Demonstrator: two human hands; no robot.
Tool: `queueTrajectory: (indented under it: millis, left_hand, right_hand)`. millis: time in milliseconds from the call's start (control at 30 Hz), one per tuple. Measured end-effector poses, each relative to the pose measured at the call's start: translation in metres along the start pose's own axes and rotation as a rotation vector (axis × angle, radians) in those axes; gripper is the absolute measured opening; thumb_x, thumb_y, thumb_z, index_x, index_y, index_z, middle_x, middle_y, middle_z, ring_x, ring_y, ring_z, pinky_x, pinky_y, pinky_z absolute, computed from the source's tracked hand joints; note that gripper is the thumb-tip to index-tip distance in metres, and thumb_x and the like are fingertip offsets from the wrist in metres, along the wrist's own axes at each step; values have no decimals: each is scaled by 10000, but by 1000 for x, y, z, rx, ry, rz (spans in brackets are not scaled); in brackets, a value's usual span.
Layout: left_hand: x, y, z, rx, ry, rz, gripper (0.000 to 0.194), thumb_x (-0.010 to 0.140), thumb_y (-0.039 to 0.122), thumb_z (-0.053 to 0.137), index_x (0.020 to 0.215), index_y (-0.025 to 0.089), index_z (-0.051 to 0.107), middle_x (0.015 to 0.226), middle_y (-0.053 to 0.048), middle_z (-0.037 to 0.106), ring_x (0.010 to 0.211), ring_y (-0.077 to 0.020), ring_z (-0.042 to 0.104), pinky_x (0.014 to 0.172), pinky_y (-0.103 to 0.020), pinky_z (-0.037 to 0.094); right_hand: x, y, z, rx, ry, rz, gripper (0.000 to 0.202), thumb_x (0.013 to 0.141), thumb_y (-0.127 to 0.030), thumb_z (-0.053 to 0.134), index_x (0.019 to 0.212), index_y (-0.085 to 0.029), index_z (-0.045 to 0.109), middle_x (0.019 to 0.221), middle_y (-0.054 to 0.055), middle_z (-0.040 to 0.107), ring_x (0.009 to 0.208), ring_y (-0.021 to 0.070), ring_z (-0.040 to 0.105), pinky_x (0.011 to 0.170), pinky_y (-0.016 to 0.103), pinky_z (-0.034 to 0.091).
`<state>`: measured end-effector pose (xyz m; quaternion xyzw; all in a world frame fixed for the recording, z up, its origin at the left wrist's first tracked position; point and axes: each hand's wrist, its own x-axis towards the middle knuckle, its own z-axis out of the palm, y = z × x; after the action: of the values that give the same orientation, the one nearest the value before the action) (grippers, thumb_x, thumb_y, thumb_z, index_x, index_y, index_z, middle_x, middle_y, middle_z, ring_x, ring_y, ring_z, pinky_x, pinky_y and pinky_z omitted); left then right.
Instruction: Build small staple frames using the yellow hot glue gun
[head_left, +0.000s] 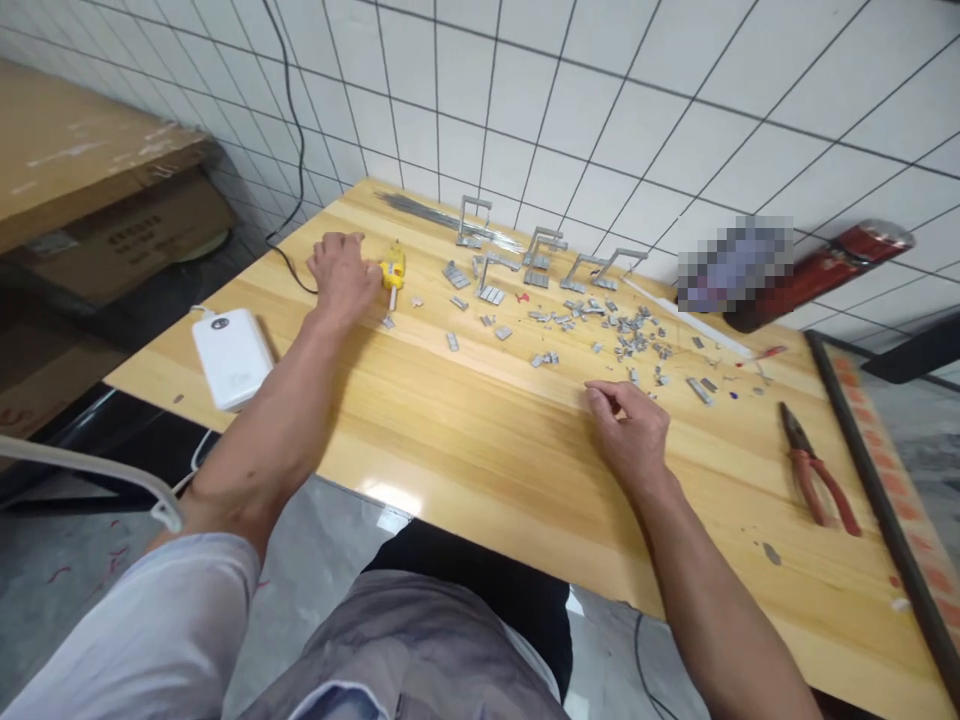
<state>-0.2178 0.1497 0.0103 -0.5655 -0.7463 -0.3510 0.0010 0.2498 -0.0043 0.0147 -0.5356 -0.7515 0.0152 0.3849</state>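
Note:
My left hand (343, 277) is at the far left part of the wooden table (450, 430), its curled fingers against the rear of a small yellow glue gun (393, 268). The gun's nozzle end points toward the table's front edge. My right hand (628, 425) rests on the table with thumb and fingers pinched together; anything between them is too small to make out. Behind it lies a scatter of small grey metal pieces (636, 330). Several small grey frames on flat bases, one of them a frame (491, 292) in front, stand toward the wall.
A white power bank (232, 358) lies at the left edge. Red-handled pliers (814, 475) are at the right, beside a dark-framed panel (874, 500). Thin metal strips (427, 213) and a red cylinder (832, 270) are along the wall. A black cable (294, 110) hangs at the back left.

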Motion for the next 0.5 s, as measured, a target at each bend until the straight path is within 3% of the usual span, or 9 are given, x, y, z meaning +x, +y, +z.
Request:
queueTrajectory:
  millis: [67, 133, 200, 267, 367, 500]
  left_hand:
    - [1, 3, -1, -42, 77, 59, 400, 925, 416, 717, 1264, 206, 693, 1310, -114, 700, 1284, -299, 548, 1160, -531, 384]
    - [-1, 11, -5, -106, 135, 149, 198, 910, 336, 758, 1028, 210, 662, 1081, -66, 693, 1120, -257, 578, 1112, -484, 442]
    - [-8, 25, -10, -187, 211, 175, 309, 847, 298, 824, 770, 226, 534, 824, -4, 581, 884, -201, 538, 928, -399, 483]
    - [-20, 44, -19, -297, 255, 200, 470, 891, 286, 772, 615, 233, 394, 639, 37, 428, 669, -146, 415, 710, -340, 400]
    - [-43, 70, -31, -453, 199, 256, 591, 989, 315, 651, 544, 229, 273, 523, 57, 236, 528, -109, 246, 568, -337, 254]
    - [-66, 92, -36, -476, 88, 354, 579, 949, 348, 640, 521, 214, 273, 505, 55, 199, 480, -91, 218, 522, -338, 192]
  right_hand:
    - [-3, -2, -2, 6, -2, 14, 292, 1078, -398, 610, 962, -257, 837, 771, 56, 793, 632, 198, 672, 660, 354, 565]
    - [-5, -4, -3, 29, -40, 12, 306, 1093, -398, 596, 949, -259, 827, 793, 61, 801, 646, 194, 674, 665, 351, 562]
    - [-7, -8, -3, 68, -120, -6, 307, 1092, -403, 602, 906, -259, 799, 785, 55, 792, 654, 187, 670, 669, 339, 555]
    - [-8, -10, -2, 103, -205, -26, 314, 1071, -425, 633, 829, -256, 740, 728, 35, 750, 633, 172, 646, 649, 316, 533]
    - [-8, -13, 0, 123, -250, -40, 361, 1054, -437, 644, 742, -256, 627, 653, 5, 669, 582, 146, 583, 603, 285, 472]
    - [-7, -13, 6, 108, -244, -21, 368, 1052, -406, 628, 721, -258, 560, 607, -21, 597, 550, 133, 506, 582, 281, 410]
